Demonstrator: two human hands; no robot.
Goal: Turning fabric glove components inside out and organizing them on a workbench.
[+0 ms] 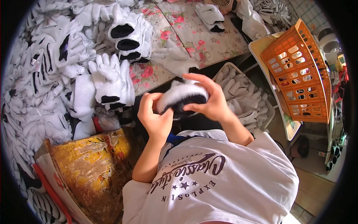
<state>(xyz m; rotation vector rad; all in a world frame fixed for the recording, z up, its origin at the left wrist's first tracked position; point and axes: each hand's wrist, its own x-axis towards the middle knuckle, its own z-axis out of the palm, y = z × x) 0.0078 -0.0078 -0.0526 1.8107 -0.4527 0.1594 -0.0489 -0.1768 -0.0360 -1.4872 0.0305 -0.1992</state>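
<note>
Both of my hands are closed on one white knit glove (181, 93) with a dark cuff opening, held above my lap and partly blurred. My left hand (153, 116) pinches its left side near the cuff, thumb up. On the other side my right hand (209, 99) grips it between thumb and fingers. Just beyond, a loose white glove (175, 61) lies on the flowered table cover (149, 78) at the table's near edge. Left of it are a stack of white gloves (128, 33) with dark cuffs and a nearer stack (110, 80).
A big heap of white gloves (41, 100) fills the left side. To the right, a bin of gloves (246, 97) stands below the table edge, near an orange plastic basket (298, 78). A worn yellow-brown box (85, 164) is by my left elbow. One more glove bundle (210, 18) lies at the far side.
</note>
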